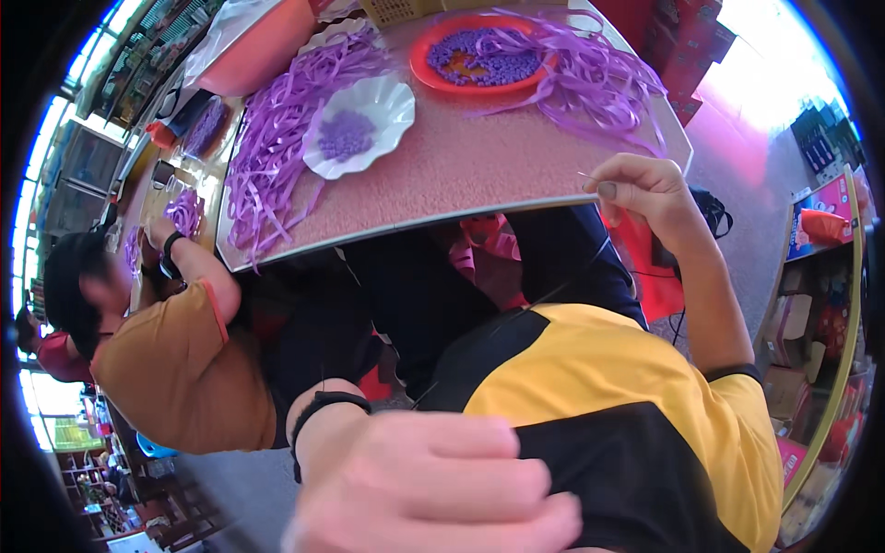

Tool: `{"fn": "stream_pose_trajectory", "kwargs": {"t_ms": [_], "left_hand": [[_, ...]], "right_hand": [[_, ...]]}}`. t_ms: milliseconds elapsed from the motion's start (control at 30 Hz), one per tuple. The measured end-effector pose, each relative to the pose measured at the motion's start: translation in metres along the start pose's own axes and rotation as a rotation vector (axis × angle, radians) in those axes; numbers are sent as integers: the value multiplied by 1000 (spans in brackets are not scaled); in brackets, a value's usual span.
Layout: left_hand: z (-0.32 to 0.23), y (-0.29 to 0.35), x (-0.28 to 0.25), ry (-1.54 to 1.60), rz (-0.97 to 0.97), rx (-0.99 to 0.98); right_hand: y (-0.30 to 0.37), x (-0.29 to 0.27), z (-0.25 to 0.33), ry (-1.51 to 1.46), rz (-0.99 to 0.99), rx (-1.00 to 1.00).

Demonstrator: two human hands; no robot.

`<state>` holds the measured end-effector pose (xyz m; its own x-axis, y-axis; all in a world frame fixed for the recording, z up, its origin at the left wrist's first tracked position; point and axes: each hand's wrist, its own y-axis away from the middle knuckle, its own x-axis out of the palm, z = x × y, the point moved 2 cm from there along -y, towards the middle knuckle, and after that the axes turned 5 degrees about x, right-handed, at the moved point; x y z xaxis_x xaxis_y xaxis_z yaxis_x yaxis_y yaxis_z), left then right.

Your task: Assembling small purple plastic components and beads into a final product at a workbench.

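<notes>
We pinch a thin needle-like piece [584, 175] between thumb and forefinger of our right hand [610, 182], by the near edge of the pink-topped surface [479, 166]. Beyond it, a red plate [422, 67] holds small purple beads [502, 67], with loose purple ribbons [595, 92] heaped against its right side. Further left, we have a scalloped white bowl [399, 103] of paler beads [346, 135], touching more ribbons. Our left hand [433, 479], fingers curled, is near the camera; we cannot tell whether it holds anything. At left sits a co-worker [175, 369].
</notes>
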<state>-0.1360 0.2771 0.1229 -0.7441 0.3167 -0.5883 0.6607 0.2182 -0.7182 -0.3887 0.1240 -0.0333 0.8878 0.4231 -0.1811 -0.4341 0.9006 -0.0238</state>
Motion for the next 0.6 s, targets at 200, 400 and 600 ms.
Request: {"fn": "stream_pose_trajectory", "kwargs": {"t_ms": [200,400,600], "left_hand": [[112,36,-38,88,-232,-817],[270,40,-42,-234,-147,-878],[358,28,-30,-675,42,-824]], "right_hand": [[-67,-10,38,41,-60,-1],[-147,-17,48,-65,-152,-91],[-175,-27,38,-155,-9,-56]]}}
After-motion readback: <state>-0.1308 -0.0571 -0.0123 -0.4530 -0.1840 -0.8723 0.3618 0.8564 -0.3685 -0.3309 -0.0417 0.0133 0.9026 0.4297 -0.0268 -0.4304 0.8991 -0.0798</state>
